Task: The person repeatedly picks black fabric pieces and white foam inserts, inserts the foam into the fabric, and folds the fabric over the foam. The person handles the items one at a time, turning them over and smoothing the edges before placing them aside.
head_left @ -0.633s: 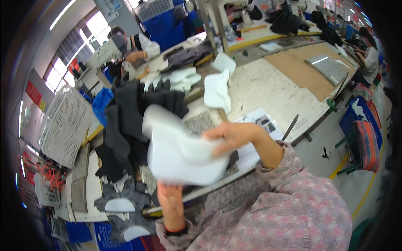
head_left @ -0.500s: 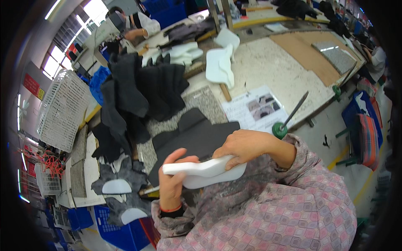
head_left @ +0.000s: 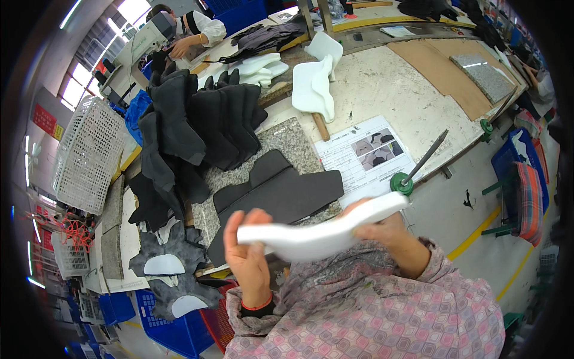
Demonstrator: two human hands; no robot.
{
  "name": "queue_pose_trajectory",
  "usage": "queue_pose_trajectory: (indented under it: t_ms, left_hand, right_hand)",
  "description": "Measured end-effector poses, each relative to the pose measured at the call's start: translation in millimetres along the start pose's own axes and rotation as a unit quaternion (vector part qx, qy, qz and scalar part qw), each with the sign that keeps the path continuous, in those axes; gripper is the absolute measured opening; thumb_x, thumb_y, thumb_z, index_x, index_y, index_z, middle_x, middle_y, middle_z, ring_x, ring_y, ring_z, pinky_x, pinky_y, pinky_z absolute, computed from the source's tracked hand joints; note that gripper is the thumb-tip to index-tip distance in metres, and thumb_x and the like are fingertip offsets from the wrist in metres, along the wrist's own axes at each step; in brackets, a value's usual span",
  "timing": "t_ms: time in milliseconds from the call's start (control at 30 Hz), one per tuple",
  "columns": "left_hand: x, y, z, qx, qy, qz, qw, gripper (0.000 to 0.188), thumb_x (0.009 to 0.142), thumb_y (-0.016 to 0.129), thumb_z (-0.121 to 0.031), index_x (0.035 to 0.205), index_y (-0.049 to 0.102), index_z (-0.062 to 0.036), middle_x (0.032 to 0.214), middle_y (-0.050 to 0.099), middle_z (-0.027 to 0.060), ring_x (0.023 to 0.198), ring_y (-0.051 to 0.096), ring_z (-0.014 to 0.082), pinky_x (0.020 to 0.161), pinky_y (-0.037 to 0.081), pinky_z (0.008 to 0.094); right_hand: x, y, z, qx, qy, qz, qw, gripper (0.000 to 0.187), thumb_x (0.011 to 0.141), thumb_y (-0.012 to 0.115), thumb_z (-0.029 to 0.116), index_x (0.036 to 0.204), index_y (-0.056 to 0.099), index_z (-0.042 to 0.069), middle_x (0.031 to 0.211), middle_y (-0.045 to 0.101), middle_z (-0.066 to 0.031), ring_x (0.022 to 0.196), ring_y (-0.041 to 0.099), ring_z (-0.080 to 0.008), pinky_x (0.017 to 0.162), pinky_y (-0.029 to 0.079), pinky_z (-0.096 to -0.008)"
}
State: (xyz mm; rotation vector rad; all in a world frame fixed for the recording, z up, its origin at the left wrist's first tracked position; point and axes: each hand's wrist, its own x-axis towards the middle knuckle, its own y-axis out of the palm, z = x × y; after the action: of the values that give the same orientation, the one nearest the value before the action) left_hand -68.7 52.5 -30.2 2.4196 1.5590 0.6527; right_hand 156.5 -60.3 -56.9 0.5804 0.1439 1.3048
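Observation:
A white curved foam pad (head_left: pixel 314 239) is held up between both hands, slightly blurred by motion. My left hand (head_left: pixel 246 257) grips its left end, thumb on the near side and fingers behind. Near the other end, my right hand (head_left: pixel 382 230) pinches the pad, with part of its fingers hidden behind it. Beyond the pad lies a flat black cover piece (head_left: pixel 287 188) on a speckled stone slab (head_left: pixel 293 143). A heap of black sewn covers (head_left: pixel 203 119) rises behind it to the left.
White foam pads (head_left: pixel 314 90) lie farther back beside a printed sheet (head_left: pixel 368 152). A dark spike on a green base (head_left: pixel 402 183) stands at the table edge. White plastic baskets (head_left: pixel 89 155) are at left, a blue crate (head_left: pixel 173 326) below. A co-worker (head_left: pixel 197 33) sits at a sewing machine.
The pad has been turned and spread wider, its right end now raised. My right hand has moved right and toward me, from on top of the pad to its right end.

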Motion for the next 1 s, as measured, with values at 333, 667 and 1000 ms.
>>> queue_pose_trajectory:
  t_ms: [333,667,1000]
  left_hand:
    - [-21.9,30.1,15.8,0.083,-0.112,0.14,0.98,0.088,0.068,0.084,-0.013,0.139,0.036,0.0044,0.141,0.04,0.0144,0.128,0.043,0.0237,0.107,0.035,0.0376]
    - [-34.2,9.5,22.5,0.012,-0.193,0.042,0.98,0.075,0.066,0.078,-0.012,0.131,0.046,0.0104,0.121,0.059,0.0176,0.11,0.058,0.0233,0.097,0.044,0.0365]
    - [-40.2,3.8,36.9,0.05,-0.194,0.042,0.979,0.068,0.069,0.077,-0.015,0.126,0.05,0.0101,0.116,0.062,0.016,0.106,0.06,0.0216,0.095,0.045,0.0351]
  right_hand:
    - [8.8,23.9,1.8,-0.159,-0.083,0.178,0.968,0.034,0.079,0.074,0.009,0.111,0.065,0.002,0.108,0.067,-0.0109,0.092,0.067,-0.02,0.079,0.053,-0.0304]
    - [-7.9,15.0,7.1,-0.222,0.09,0.008,0.971,0.018,0.079,0.077,0.013,0.086,0.067,0.001,0.078,0.068,-0.0047,0.069,0.06,-0.0079,0.062,0.05,-0.0249]
    - [-9.5,10.6,-8.5,-0.181,0.092,-0.022,0.979,0.029,0.078,0.079,0.019,0.097,0.064,0.003,0.085,0.066,-0.0037,0.077,0.06,-0.0096,0.071,0.049,-0.0264]
